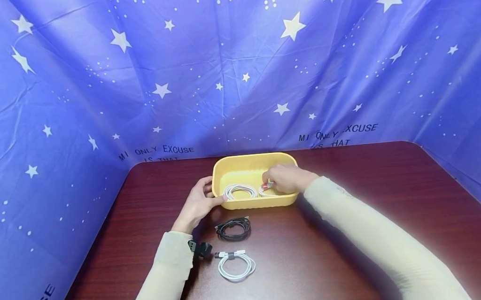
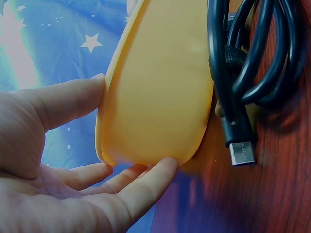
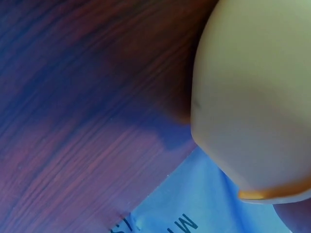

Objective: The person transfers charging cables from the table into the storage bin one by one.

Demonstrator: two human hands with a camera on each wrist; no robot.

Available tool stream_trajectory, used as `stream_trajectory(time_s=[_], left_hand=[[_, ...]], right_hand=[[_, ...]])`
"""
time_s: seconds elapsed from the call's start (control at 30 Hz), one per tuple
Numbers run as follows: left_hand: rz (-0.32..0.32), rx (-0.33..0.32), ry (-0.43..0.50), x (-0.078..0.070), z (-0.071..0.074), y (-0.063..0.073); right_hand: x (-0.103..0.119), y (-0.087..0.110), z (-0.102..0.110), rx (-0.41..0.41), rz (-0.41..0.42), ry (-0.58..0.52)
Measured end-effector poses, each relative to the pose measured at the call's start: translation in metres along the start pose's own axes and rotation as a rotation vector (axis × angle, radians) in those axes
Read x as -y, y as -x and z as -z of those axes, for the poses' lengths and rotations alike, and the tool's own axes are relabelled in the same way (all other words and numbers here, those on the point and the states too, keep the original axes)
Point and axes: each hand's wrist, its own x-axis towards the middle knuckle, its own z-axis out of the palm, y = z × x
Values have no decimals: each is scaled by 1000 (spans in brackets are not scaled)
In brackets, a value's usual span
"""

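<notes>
A yellow plastic bin (image 1: 255, 204) stands at the far side of the table. My left hand (image 1: 200, 201) holds its left end, thumb at the near rim and fingers round the far side; the left wrist view shows the fingertips against the bin wall (image 2: 155, 92). Inside, on the left, lies a coiled white cable (image 1: 240, 188). My right hand (image 1: 287, 178) reaches into the right part of the bin, fingers curled at a second white cable (image 1: 266, 192) with a red part; the hand hides much of that cable. In the right wrist view the bin's outer wall (image 3: 252, 97) blocks the fingers.
Nearer on the brown table (image 1: 317, 257) lie a coiled black cable (image 1: 233, 229) and a coiled white cable with a dark tie (image 1: 237, 267). A blue star-patterned curtain (image 1: 226, 75) hangs behind the table and along both sides.
</notes>
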Motion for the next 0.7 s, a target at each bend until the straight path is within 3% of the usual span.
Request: stream_trajectory(time_s=[0.7], left_hand=[[1, 0, -7, 0, 0, 0]], right_hand=[[0, -2, -2, 5, -26, 4]])
